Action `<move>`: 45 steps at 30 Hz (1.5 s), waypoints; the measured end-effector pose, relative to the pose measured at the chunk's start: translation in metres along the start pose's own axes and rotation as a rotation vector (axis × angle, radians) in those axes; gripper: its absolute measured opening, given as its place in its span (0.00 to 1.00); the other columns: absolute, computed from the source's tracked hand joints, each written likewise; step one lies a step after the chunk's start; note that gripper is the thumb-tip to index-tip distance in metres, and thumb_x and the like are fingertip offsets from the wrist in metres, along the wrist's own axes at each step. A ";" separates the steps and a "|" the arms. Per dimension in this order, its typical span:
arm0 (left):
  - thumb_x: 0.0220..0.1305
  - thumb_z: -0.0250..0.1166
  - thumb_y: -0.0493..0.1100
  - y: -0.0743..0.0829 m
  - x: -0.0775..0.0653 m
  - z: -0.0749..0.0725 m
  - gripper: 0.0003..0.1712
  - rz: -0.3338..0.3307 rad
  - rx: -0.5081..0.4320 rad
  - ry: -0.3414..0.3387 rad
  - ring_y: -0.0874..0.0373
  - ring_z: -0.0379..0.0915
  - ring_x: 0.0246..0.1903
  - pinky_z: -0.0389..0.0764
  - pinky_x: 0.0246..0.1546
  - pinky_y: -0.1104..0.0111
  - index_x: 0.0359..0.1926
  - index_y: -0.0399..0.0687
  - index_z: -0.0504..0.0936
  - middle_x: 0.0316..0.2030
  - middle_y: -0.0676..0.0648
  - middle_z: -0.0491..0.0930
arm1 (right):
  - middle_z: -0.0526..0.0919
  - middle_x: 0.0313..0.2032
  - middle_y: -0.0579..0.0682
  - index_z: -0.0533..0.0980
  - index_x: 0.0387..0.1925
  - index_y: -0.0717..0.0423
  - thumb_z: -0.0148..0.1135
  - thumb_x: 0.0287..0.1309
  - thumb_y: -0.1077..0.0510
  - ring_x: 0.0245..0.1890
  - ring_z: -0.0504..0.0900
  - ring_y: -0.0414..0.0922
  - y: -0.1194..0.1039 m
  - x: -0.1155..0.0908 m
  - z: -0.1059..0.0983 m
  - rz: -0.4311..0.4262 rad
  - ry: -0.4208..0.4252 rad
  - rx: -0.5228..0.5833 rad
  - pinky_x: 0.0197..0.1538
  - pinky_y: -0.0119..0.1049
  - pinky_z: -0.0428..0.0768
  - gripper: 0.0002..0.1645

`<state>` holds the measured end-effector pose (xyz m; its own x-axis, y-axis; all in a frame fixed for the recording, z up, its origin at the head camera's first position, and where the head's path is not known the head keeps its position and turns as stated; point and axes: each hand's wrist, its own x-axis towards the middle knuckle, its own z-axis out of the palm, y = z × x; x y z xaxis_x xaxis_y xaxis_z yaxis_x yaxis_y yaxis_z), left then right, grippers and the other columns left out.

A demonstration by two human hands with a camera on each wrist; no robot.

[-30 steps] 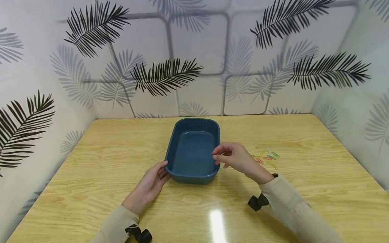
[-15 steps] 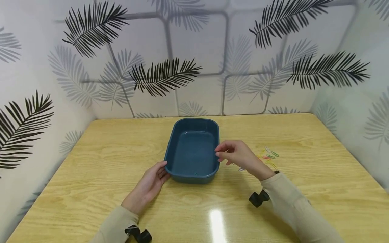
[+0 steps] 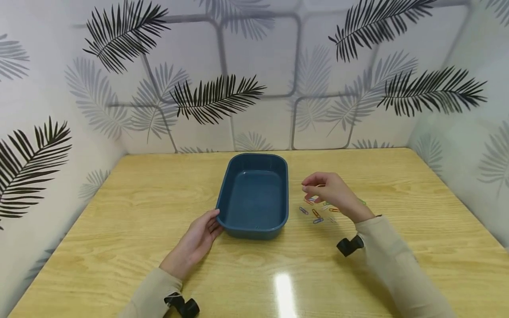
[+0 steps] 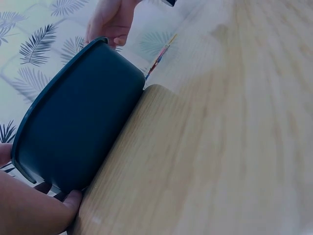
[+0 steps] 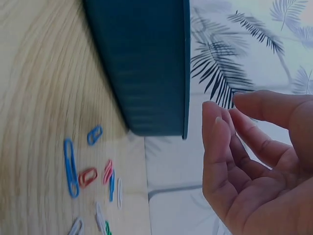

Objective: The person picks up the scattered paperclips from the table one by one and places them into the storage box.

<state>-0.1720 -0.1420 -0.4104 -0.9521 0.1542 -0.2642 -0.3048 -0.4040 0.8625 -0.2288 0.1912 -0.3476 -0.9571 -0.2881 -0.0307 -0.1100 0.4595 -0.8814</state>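
A dark blue plastic bin (image 3: 254, 235), rounded at its corners, sits upright on the wooden table. My left hand (image 3: 199, 238) holds its near left corner, thumb at the rim and fingers against the lower wall, as the left wrist view shows. To the right of the bin, my right hand (image 3: 331, 194) hovers with bent, relaxed fingers. Thumb and forefinger stand slightly apart in the right wrist view, with nothing between them. Below this hand lie several coloured paper clips (image 3: 316, 213), among them a blue paper clip (image 5: 71, 169) and a red paper clip (image 5: 88, 177). The hand hides part of them.
Beyond the back edge of the wooden table (image 3: 159, 190) rises a pale wall (image 3: 258, 128) with a leaf print. Similar panels stand at both sides. A bright light reflection lies on the table in front of the bin.
From above the bin's right rim, my right hand has moved right and farther back, over the paper clips. Clips hidden earlier now show beside the bin. My left hand stays at the corner.
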 end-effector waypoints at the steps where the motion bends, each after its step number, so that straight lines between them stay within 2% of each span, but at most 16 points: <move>1: 0.73 0.48 0.38 0.000 0.001 0.000 0.26 0.001 -0.001 -0.001 0.60 0.69 0.52 0.61 0.64 0.63 0.66 0.29 0.59 0.52 0.46 0.72 | 0.83 0.39 0.61 0.76 0.48 0.67 0.59 0.66 0.59 0.40 0.83 0.59 0.002 0.001 -0.001 0.009 0.002 -0.005 0.41 0.50 0.82 0.15; 6: 0.73 0.47 0.38 0.001 0.001 0.000 0.26 -0.002 0.000 -0.002 0.59 0.69 0.52 0.61 0.64 0.63 0.66 0.28 0.58 0.52 0.46 0.72 | 0.82 0.42 0.63 0.76 0.48 0.68 0.59 0.66 0.59 0.39 0.83 0.54 0.010 0.005 -0.003 0.056 -0.002 -0.044 0.41 0.47 0.82 0.16; 11: 0.74 0.48 0.39 0.001 0.001 -0.001 0.26 -0.002 0.005 -0.017 0.59 0.68 0.52 0.61 0.64 0.63 0.67 0.28 0.58 0.51 0.47 0.73 | 0.82 0.38 0.59 0.76 0.47 0.69 0.60 0.64 0.60 0.36 0.81 0.50 0.020 0.009 -0.001 0.065 -0.047 -0.104 0.39 0.44 0.81 0.16; 16: 0.74 0.47 0.39 0.001 0.000 -0.001 0.27 0.003 0.009 -0.023 0.57 0.67 0.54 0.61 0.64 0.63 0.67 0.28 0.57 0.53 0.45 0.72 | 0.83 0.37 0.55 0.79 0.43 0.65 0.63 0.61 0.59 0.36 0.79 0.48 0.029 0.014 0.005 0.061 -0.090 -0.275 0.40 0.43 0.80 0.13; 19: 0.74 0.47 0.39 0.001 0.000 -0.001 0.27 0.003 0.017 -0.029 0.56 0.65 0.56 0.60 0.64 0.63 0.68 0.28 0.57 0.57 0.42 0.70 | 0.83 0.38 0.55 0.80 0.42 0.65 0.64 0.60 0.58 0.37 0.80 0.49 0.033 0.015 0.010 0.038 -0.100 -0.359 0.42 0.44 0.79 0.13; 31: 0.74 0.48 0.39 0.002 0.000 -0.002 0.28 0.002 0.016 -0.020 0.54 0.63 0.58 0.60 0.64 0.63 0.68 0.28 0.57 0.60 0.40 0.67 | 0.83 0.33 0.54 0.81 0.35 0.63 0.69 0.53 0.60 0.28 0.78 0.45 0.026 0.019 0.019 0.064 -0.080 -0.441 0.34 0.39 0.78 0.10; 38: 0.74 0.48 0.39 0.003 0.000 -0.002 0.28 0.004 0.010 -0.027 0.53 0.62 0.59 0.60 0.65 0.63 0.68 0.28 0.56 0.60 0.39 0.66 | 0.82 0.30 0.53 0.81 0.30 0.63 0.70 0.50 0.64 0.26 0.76 0.45 0.025 0.020 0.018 0.018 -0.082 -0.471 0.31 0.38 0.77 0.06; 45: 0.73 0.48 0.39 0.003 -0.002 -0.001 0.27 0.001 0.005 -0.023 0.55 0.65 0.55 0.60 0.64 0.63 0.67 0.27 0.57 0.55 0.43 0.71 | 0.79 0.24 0.50 0.80 0.27 0.63 0.68 0.50 0.67 0.21 0.74 0.43 0.025 0.019 0.018 0.022 -0.100 -0.474 0.28 0.35 0.75 0.03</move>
<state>-0.1716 -0.1444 -0.4074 -0.9516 0.1739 -0.2532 -0.3032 -0.3999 0.8649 -0.2453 0.1818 -0.3788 -0.9325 -0.3431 -0.1127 -0.2227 0.7919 -0.5686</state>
